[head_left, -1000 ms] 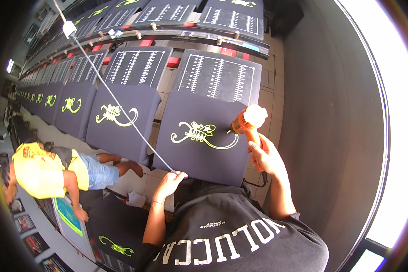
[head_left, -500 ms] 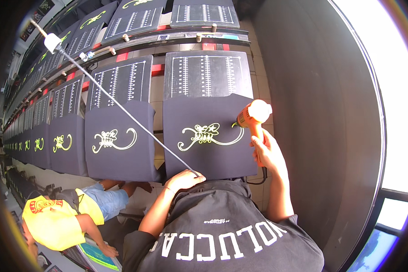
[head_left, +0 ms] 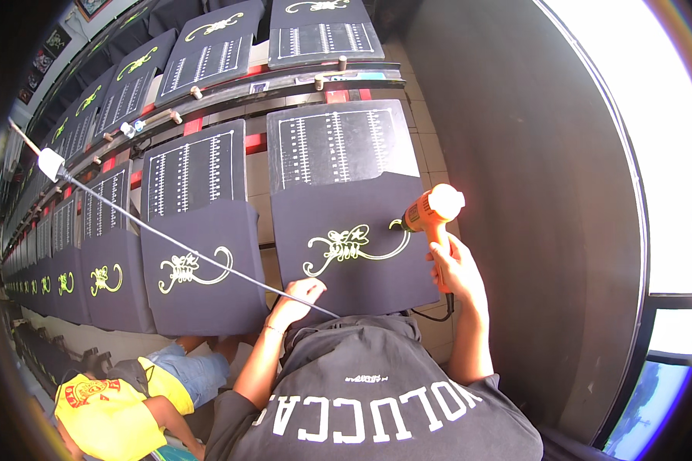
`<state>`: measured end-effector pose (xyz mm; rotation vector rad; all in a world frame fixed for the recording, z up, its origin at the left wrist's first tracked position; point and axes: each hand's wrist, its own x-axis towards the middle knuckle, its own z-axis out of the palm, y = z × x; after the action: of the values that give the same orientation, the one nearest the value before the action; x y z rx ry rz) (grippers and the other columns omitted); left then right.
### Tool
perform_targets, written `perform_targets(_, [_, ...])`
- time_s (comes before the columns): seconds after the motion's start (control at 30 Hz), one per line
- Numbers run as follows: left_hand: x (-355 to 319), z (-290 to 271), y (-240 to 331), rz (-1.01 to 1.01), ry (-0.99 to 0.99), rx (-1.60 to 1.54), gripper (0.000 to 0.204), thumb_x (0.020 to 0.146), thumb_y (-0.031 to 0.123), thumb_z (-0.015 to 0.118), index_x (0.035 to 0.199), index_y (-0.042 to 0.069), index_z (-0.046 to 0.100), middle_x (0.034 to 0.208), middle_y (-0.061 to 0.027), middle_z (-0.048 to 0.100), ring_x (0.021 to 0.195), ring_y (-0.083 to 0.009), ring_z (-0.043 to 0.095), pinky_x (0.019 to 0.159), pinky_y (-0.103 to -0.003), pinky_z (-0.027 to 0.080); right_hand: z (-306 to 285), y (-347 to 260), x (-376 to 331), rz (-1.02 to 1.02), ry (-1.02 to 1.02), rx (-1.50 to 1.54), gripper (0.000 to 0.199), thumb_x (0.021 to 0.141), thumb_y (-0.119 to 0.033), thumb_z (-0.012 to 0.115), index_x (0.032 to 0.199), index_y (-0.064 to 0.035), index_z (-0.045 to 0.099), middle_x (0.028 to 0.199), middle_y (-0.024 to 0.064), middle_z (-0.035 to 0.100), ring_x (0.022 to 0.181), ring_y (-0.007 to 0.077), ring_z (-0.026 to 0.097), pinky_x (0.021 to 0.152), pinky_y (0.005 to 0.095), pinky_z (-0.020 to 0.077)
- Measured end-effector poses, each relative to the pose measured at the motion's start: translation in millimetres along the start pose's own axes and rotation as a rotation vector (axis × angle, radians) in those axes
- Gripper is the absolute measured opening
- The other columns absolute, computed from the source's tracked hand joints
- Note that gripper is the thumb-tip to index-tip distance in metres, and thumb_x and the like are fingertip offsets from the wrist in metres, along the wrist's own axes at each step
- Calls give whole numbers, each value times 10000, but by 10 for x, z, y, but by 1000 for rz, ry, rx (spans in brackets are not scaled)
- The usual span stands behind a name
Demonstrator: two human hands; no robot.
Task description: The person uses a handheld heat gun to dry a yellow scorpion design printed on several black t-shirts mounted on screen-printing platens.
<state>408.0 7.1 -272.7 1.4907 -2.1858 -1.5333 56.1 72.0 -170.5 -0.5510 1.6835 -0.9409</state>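
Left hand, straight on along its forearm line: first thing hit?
Probably the dark fabric piece on the nearest board, around the left part of its neon-yellow print. Depth is unclear: the left hand may already touch the fabric.

A black board (head_left: 361, 150) with white ruled markings (head_left: 335, 146) carries dark fabric (head_left: 361, 280) bearing a curling yellow-green print (head_left: 350, 244).

a dark grey wall (head_left: 515, 192) rises along the right, beside a glaring bright window (head_left: 677, 115). pale floor tiles (head_left: 429, 146) show at its foot. a dark rail (head_left: 284, 93) with tan knobs (head_left: 319, 82) crosses behind. framed pictures (head_left: 58, 38) hang at upper left. at lower left, a co-worker wears a yellow shirt (head_left: 111, 419) and blue shorts (head_left: 196, 378).
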Motion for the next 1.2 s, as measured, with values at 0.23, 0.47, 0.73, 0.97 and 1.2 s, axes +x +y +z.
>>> perform_targets(0.23, [329,-313,-177,106,666,155,134,977,100,573,1041,14,654,902,-113,624,738,-206,600,688,-335,509,6,26,-39,26,30,-16,281,979,-242,596,1189,-56,574,848,24,610,589,88,545,485,266,470])
perform_targets(0.47, [516,-261,-505,65,764,188,314,944,81,612,1236,-24,567,1189,-204,574,1072,-325,589,952,-420,486,-12,86,-126,16,36,-19,290,984,-246,601,1196,-49,573,857,28,618,604,86,548,515,264,485])
perform_targets(0.73, [534,37,-736,-165,598,-2,670,1061,330,460,1541,-55,196,1571,-300,294,1456,-402,324,1179,-446,310,-54,173,-252,27,18,27,311,987,-237,597,1233,-48,566,861,31,615,590,85,543,514,261,483])
perform_targets(0.97, [517,30,-763,-155,625,-3,692,1048,395,484,1502,-87,282,1511,-317,386,1420,-417,379,1166,-440,327,-39,147,-298,21,15,18,313,985,-226,598,1242,-50,566,848,30,613,575,83,537,510,260,478])
perform_targets(1.2, [533,-55,-830,-318,511,-228,714,1015,485,536,1400,-111,456,1437,-260,504,1333,-333,488,1123,-399,373,-45,205,-285,-3,-26,53,321,987,-228,602,1247,-44,563,846,29,610,591,81,545,516,258,481])
